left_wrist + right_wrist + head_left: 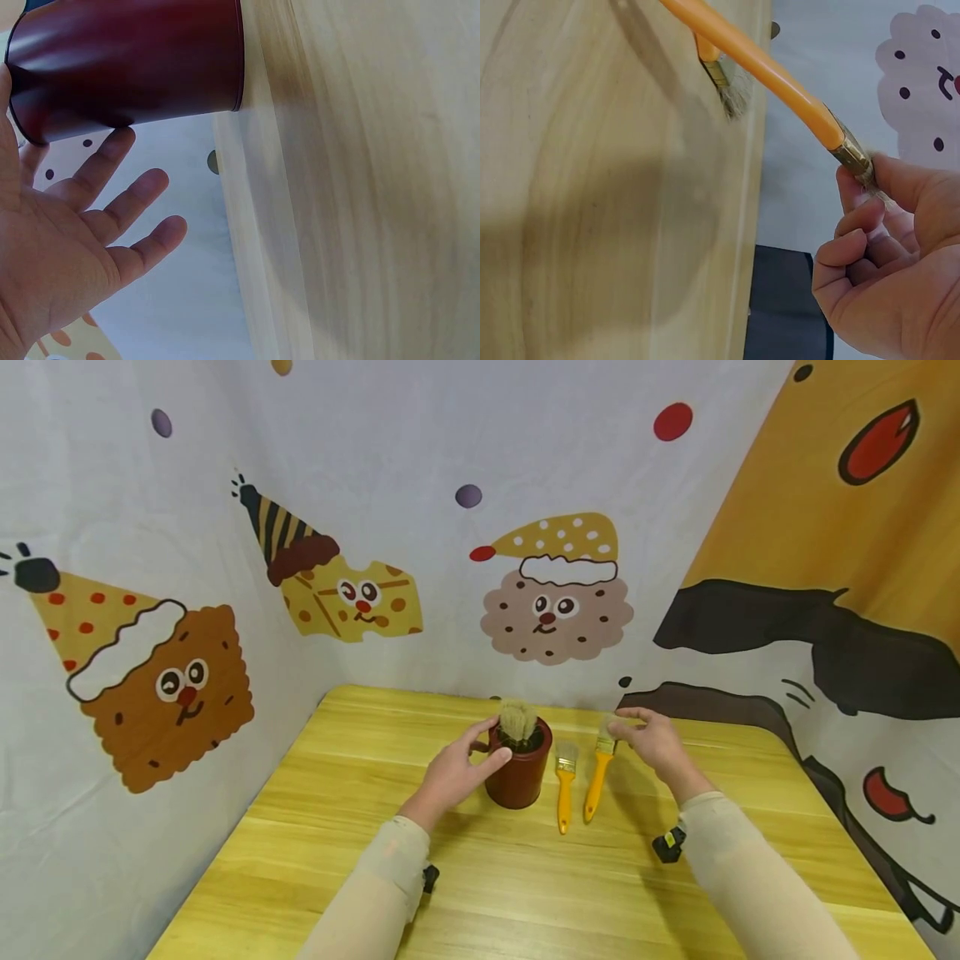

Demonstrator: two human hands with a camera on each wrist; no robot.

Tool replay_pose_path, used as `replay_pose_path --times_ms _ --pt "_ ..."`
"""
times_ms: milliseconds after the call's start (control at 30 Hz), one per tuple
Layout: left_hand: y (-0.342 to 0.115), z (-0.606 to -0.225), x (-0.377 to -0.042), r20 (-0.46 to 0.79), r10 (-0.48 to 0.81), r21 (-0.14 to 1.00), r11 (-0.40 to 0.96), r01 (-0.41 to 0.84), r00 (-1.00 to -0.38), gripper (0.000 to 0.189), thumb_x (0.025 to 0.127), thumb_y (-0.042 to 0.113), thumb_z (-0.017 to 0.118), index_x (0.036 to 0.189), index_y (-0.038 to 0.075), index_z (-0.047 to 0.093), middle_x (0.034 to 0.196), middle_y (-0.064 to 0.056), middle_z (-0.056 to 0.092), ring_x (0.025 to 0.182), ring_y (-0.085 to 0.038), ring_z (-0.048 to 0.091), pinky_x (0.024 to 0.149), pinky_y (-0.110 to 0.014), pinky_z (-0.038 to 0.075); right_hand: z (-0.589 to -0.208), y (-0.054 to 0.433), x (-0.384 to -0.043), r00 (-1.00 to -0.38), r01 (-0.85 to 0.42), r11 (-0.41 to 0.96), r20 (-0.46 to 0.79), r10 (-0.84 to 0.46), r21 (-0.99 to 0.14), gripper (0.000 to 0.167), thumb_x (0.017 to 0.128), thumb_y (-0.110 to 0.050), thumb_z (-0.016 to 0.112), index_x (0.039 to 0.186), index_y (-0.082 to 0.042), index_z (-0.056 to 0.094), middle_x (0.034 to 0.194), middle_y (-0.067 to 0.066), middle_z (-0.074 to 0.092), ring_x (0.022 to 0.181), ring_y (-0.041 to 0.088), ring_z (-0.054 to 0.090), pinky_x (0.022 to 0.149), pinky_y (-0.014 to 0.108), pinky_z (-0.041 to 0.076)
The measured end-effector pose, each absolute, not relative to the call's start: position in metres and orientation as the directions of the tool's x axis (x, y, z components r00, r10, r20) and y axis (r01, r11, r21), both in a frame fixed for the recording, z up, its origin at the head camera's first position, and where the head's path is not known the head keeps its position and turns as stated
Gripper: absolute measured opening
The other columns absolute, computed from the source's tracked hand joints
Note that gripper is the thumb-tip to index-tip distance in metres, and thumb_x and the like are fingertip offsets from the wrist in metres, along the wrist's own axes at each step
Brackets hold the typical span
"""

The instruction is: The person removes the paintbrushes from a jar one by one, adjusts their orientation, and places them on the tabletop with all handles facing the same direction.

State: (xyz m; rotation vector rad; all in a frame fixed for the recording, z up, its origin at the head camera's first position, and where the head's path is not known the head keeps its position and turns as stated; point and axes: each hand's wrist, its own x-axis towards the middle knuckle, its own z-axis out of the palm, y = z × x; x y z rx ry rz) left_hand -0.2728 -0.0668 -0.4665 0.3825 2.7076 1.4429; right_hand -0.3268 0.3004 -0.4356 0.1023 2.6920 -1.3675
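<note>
My left hand (pixel 456 770) grips the rim of a dark red cylindrical holder (pixel 514 781), thumb across the front and a finger along the far left side. The left wrist view shows other fingers (pixel 142 191) spread beside its wall. A beige bristly tuft (pixel 517 722) sticks up from the holder's dark mouth. To the right, my right hand (pixel 660 747) pinches a paintbrush (pixel 597 785) by its bristles; the yellow-orange handle points toward me. Between holder and held brush lies a second paintbrush (pixel 564 802), bristles away from me.
The wood-grain table (pixel 315 860) ends at a printed cloth backdrop (pixel 375 510) with cartoon food faces. Dark wrist devices hang at both sleeves, one of them a black camera (pixel 669 843) under the right wrist.
</note>
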Motion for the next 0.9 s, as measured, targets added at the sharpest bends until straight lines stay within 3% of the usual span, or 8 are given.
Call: replay_pose_path --times_ms 433,900 --pt "-0.067 -0.466 -0.27 0.075 0.23 0.835 0.518 0.187 -0.97 0.067 0.096 0.079 0.058 0.157 0.063 0.034 0.16 0.001 0.056 0.142 -0.032 0.059 0.106 -0.063 0.052 -0.456 0.285 -0.333 -0.983 0.123 0.586 -0.179 -0.039 -0.801 0.059 0.108 -0.038 0.065 0.157 -0.008 0.053 0.146 0.024 0.065 0.139 0.049 0.057 0.115 0.064 0.046" --pt "-0.067 -0.465 -0.271 0.077 0.237 0.838 0.511 0.192 -0.968 0.067 0.096 0.079 0.058 0.157 0.063 0.034 0.159 0.0 0.058 0.141 -0.033 0.06 0.105 -0.063 0.052 -0.474 0.287 -0.338 -0.987 0.079 0.663 -0.154 -0.055 -0.745 0.056 0.109 -0.037 0.064 0.152 -0.002 0.056 0.145 0.031 0.061 0.131 0.044 0.062 0.108 0.061 0.052"
